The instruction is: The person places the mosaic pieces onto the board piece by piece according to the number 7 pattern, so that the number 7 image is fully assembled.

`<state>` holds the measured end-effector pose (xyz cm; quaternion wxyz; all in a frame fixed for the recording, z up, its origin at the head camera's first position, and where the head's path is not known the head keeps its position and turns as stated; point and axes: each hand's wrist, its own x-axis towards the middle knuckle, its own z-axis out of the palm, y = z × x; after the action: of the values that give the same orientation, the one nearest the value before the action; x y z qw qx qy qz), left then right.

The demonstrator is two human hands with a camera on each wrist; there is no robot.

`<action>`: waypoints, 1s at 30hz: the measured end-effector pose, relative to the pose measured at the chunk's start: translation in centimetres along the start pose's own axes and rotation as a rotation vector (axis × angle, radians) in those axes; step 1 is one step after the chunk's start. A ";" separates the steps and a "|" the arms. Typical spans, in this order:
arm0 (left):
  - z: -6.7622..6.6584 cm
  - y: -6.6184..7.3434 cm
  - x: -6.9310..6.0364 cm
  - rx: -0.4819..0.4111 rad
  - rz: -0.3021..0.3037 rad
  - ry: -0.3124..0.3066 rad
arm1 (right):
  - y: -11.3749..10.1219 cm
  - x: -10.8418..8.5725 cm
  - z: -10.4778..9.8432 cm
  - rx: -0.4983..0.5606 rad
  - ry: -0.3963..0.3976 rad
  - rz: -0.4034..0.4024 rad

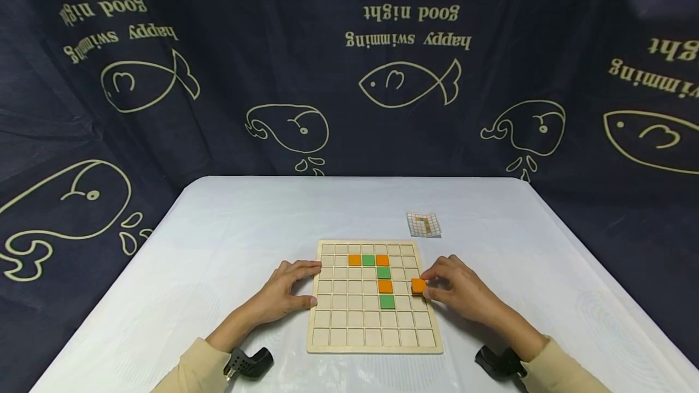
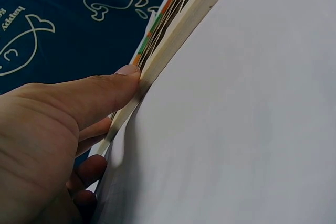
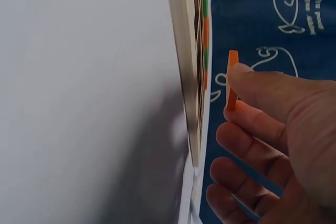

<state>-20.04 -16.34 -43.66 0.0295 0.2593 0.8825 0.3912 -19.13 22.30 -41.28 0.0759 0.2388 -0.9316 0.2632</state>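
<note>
In the head view a wooden grid board [image 1: 355,319] lies flat on the table. Several orange and green square tiles sit in its cells, among them a green tile [image 1: 387,302] at the lower end of a column. My right hand [image 1: 461,290] pinches an orange tile [image 1: 418,285] between thumb and finger over the board's right edge. The right wrist view shows this orange tile [image 3: 232,80] held up off the board, its other fingers loosely bent. Along the board's left edge my left hand [image 1: 281,295] rests with fingers extended; its thumb [image 2: 118,85] touches the rim.
A small card [image 1: 423,224] printed with a coloured grid pattern lies beyond the board's far right corner. The table wears a white cover [image 1: 246,211]. A dark curtain [image 1: 349,77] with fish and whale drawings hangs behind it.
</note>
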 end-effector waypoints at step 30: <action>0.0 -0.1 0.0 -0.034 0.003 -0.014 | -4.3 -1.4 2.0 -0.018 -0.022 -0.089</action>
<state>-20.10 -16.40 -43.73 0.0396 0.2628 0.8752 0.4043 -15.91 18.59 -41.45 0.0795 0.2821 -0.9233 0.2483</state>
